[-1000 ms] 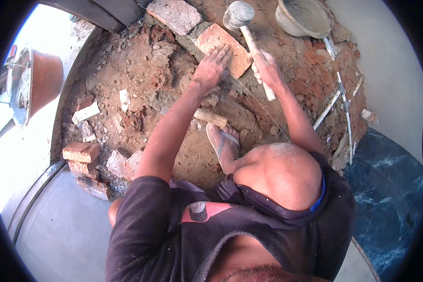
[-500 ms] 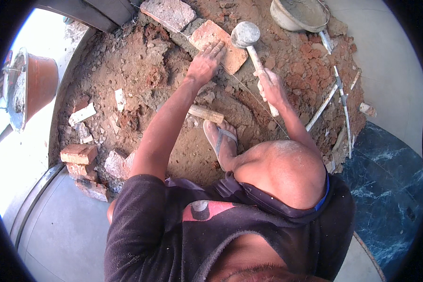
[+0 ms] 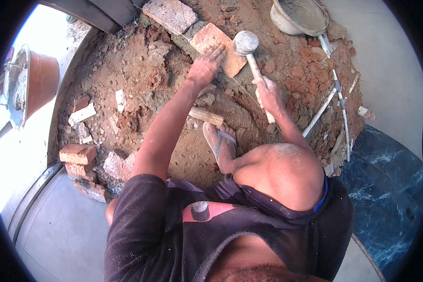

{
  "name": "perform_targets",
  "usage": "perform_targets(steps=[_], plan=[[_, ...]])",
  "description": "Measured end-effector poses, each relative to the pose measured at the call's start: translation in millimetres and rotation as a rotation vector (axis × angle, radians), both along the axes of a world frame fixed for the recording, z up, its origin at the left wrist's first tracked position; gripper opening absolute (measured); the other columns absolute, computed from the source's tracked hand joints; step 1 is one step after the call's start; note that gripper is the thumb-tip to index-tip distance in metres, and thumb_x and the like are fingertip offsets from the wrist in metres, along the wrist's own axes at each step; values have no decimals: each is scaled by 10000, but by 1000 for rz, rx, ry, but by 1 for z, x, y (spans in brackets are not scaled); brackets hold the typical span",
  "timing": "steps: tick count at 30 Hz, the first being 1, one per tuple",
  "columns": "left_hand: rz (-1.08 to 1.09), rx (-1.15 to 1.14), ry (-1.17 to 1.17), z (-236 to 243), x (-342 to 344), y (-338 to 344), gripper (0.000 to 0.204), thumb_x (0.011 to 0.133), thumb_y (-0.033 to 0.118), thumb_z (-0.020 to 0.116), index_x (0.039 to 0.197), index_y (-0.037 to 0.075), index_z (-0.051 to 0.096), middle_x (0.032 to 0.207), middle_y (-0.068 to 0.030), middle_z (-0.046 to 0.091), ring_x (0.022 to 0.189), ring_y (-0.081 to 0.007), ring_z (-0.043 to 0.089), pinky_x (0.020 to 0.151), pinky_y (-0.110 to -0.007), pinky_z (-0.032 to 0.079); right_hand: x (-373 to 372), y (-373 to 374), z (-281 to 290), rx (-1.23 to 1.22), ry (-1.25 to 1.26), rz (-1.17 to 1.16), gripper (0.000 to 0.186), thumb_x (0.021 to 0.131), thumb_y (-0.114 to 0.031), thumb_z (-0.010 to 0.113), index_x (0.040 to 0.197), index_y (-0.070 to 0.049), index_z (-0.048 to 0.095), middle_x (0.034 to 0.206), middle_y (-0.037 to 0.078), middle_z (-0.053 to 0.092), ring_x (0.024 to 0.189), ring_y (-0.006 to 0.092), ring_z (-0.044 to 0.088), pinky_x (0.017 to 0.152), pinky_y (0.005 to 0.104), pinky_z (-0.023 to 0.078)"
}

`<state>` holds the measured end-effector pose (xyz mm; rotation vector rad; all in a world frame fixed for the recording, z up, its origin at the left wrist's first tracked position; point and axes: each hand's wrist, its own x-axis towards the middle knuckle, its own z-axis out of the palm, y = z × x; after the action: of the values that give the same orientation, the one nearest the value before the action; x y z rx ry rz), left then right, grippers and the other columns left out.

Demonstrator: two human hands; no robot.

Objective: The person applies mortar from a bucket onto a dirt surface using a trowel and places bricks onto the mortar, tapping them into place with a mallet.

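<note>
Left hand (image 3: 203, 70): fingers spread flat, pressing on the near edge of a pale red brick (image 3: 217, 47) that lies on the dug earth bed (image 3: 141, 94); holds nothing. Right hand (image 3: 267, 94): closed around the wooden handle of a mallet (image 3: 253, 61), whose round grey head sits on or just over the right part of that brick; contact cannot be told. Second brick (image 3: 170, 14), grey-faced, just beyond and to the left of the first. Wooden block (image 3: 205, 115) on the soil beside a sandalled foot (image 3: 221, 145). Grey mortar pan (image 3: 300, 16) at upper right. Broken bricks (image 3: 79, 157) stacked at the left edge of the earth. Orange bucket (image 3: 32, 82) far left, on pale floor. White rods (image 3: 336, 98) lying on rubble to the right.
</note>
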<state>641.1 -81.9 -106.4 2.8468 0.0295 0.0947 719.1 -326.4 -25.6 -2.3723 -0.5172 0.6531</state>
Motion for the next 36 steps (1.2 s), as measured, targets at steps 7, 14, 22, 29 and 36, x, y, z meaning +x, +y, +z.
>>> perform_targets(steps=[7,14,22,29,36], plan=[[12,-64,-106,-8,-2,-3,655,873,54,536,1501,115,361,1593,-62,308,1443,-262,333,1208,-386,261,0,4,4,-17,97,-74,312,986,-270,465,1023,-41,673,734,168,605,683,304,615,649,432,477],[6,-86,-132,-15,-2,-3,647,874,120,579,1491,119,385,1584,-62,327,1432,-279,351,1194,-392,288,22,38,2,-24,-76,109,375,971,-318,501,1083,13,637,1005,269,652,900,434,622,788,497,482],[15,-92,-141,-12,-3,-3,630,868,98,588,1473,116,414,1583,-53,329,1408,-295,385,1177,-384,322,38,70,-12,8,-77,141,423,976,-338,475,1060,49,623,941,302,649,896,468,621,783,512,478],[41,-147,-108,-7,-5,-1,625,861,79,593,1463,95,423,1574,-68,343,1398,-292,399,1156,-373,354,27,89,19,74,194,43,353,999,-315,484,1019,4,634,624,83,585,499,211,563,465,371,451],[183,-609,-41,60,-23,-2,578,890,126,623,1436,47,448,1401,-165,546,1250,-330,556,1078,-380,440,-5,86,40,202,326,24,333,1002,-335,511,957,-28,629,607,16,543,472,128,517,410,302,409]])
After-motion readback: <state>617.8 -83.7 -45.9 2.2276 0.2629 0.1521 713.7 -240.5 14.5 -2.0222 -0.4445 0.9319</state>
